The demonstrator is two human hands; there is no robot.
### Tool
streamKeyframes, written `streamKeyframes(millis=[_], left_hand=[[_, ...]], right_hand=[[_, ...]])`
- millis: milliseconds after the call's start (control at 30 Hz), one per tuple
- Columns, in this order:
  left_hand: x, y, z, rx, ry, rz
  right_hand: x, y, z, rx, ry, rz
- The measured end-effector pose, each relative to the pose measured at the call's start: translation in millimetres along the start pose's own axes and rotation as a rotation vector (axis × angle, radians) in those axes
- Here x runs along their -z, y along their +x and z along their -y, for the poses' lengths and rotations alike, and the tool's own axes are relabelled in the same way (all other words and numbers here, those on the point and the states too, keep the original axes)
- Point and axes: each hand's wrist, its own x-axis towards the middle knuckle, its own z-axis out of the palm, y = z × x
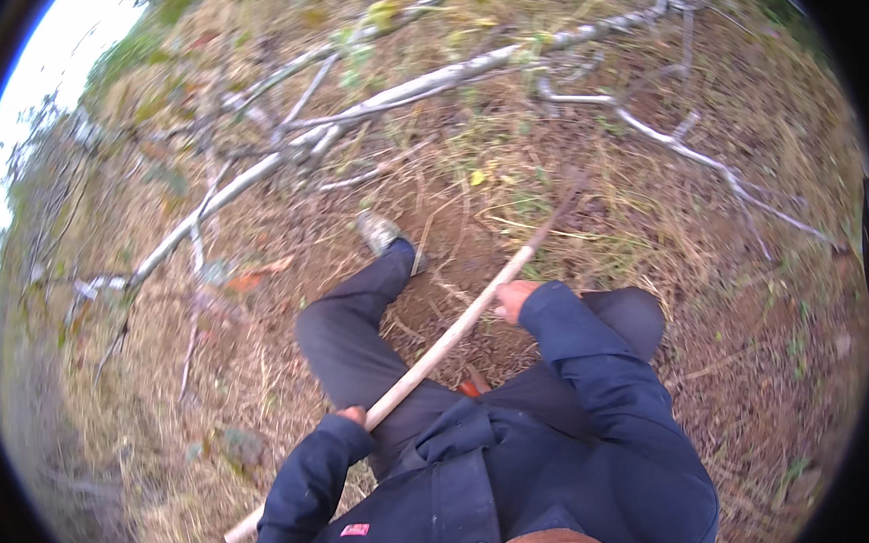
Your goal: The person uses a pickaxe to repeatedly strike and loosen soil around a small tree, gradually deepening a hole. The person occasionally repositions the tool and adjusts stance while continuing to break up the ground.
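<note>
A long, pale wooden pole (438,349) lies diagonally across my lap, from the lower left to the upper right. Its far end is darker, blurred against the grass, so I cannot tell what it is. My left hand (352,414) is at the lower part of the pole by my thigh, its fingers mostly hidden by the sleeve and pole. Farther up, my right hand (516,300) is closed around the pole above the bare soil. A small orange-red object (470,389) with a light wooden piece beside it shows between my thighs.
A long, pale cut branch (425,86) with side shoots crosses the ground ahead. Another forked branch (675,143) curves down to the right. Dry grass and brown soil surround my seated legs. My shoe (379,232) rests below the long branch.
</note>
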Motion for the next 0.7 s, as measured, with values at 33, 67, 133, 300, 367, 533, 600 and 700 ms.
streamKeyframes(millis=[33, 67, 133, 300, 367, 533, 600, 700], left_hand=[[2.8, -2.8, -0.2, -0.023, -0.008, 0.003], [4.0, -5.0, -0.7, 0.001, -0.049, 0.012], [3.7, -6.9, 1.4, 0.007, -0.084, 0.016], [-10.5, 4.4, 10.7, -0.03, -0.122, 0.011], [-16.1, 9.8, 11.3, -0.031, -0.118, -0.011], [-11.8, 4.0, 3.4, 0.011, -0.072, -0.041], [-2.3, -6.7, 1.2, 0.009, -0.119, -0.003], [12.1, -24.5, 0.5, -0.006, -0.176, -0.006]], right_hand=[[0.0, -0.7, 2.7, -0.001, 0.0, -0.004], [2.1, -0.4, 4.4, -0.019, 0.002, 0.015], [4.7, -1.6, 10.3, -0.022, 0.017, 0.023], [11.0, -3.7, 21.7, -0.03, -0.048, 0.051], [10.5, -2.9, 23.0, -0.01, -0.054, 0.062], [2.3, 4.3, 20.1, 0.015, -0.071, 0.041], [-1.3, 7.2, 19.0, 0.013, -0.056, 0.055], [-3.8, 10.3, 19.1, 0.004, -0.077, 0.076]])
